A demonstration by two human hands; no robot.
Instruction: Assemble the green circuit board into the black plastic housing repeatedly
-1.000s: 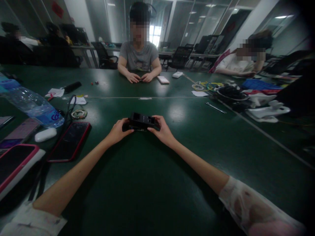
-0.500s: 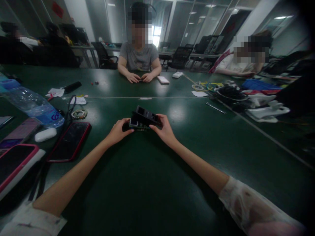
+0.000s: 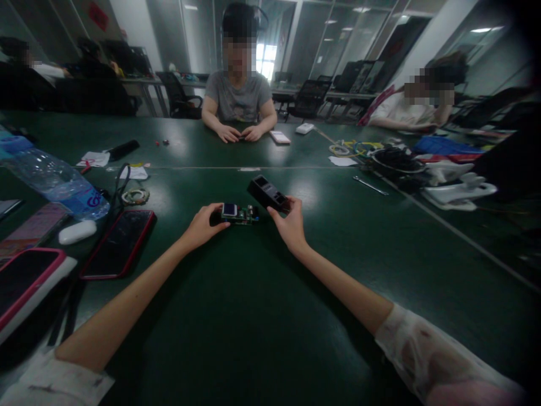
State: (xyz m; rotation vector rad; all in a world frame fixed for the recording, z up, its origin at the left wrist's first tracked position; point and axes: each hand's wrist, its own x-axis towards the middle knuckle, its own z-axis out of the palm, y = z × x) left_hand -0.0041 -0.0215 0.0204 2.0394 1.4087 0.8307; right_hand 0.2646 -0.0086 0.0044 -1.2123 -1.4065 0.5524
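Observation:
Near the middle of the dark green table, my left hand (image 3: 205, 226) grips the left end of a green circuit board (image 3: 243, 214) with a small screen on it. The thumb is at its front edge and the fingers are behind. My right hand (image 3: 289, 223) holds a black plastic cover (image 3: 267, 193) with openings in it by its right end, between thumb and fingers. The cover is tilted and raised, up and to the right of the board, apart from it.
At the left lie a red-edged phone (image 3: 119, 243), a white case (image 3: 78, 232), a water bottle (image 3: 54, 180) and another phone (image 3: 31, 276). A wrench (image 3: 371, 185) and cables (image 3: 395, 160) are at the right. A person (image 3: 239, 96) sits opposite.
My right hand has moved the black cover right and away from the board, whose components now show. My left hand has stayed in place.

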